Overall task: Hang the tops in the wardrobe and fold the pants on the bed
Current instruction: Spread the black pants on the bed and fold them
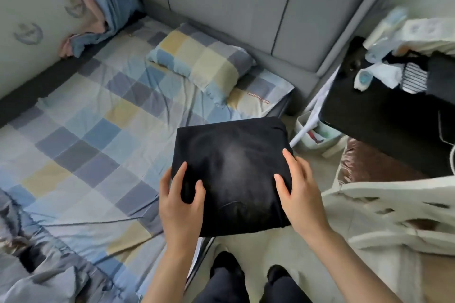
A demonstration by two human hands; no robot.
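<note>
Where the left hand (178, 200) meets the dark cloth, its thumb lies curled over the top face and its fingers wrap the near left edge, gripping a folded pair of black pants (232, 172). The right hand (299, 192) grips the opposite side the same way, thumb on top and fingers curled around the right edge. The pants form a thick, roughly square bundle of soft matte fabric with a faded grey patch at the middle and rounded corners. The bundle sits over the right edge of the bed (81, 145); I cannot tell whether it rests on the mattress or is held just above it.

The bed wears a creased cotton sheet in blue, grey and tan squares, and a pillow (200, 59) in the same check lies near the padded grey headboard (236, 7). Rumpled grey-blue bedding (32, 265) is heaped at the near left. Pink and blue curtains (98, 0) hang in the corner. To the right stand a black table (384, 106) piled with small items and a pale plastic chair (394, 206).
</note>
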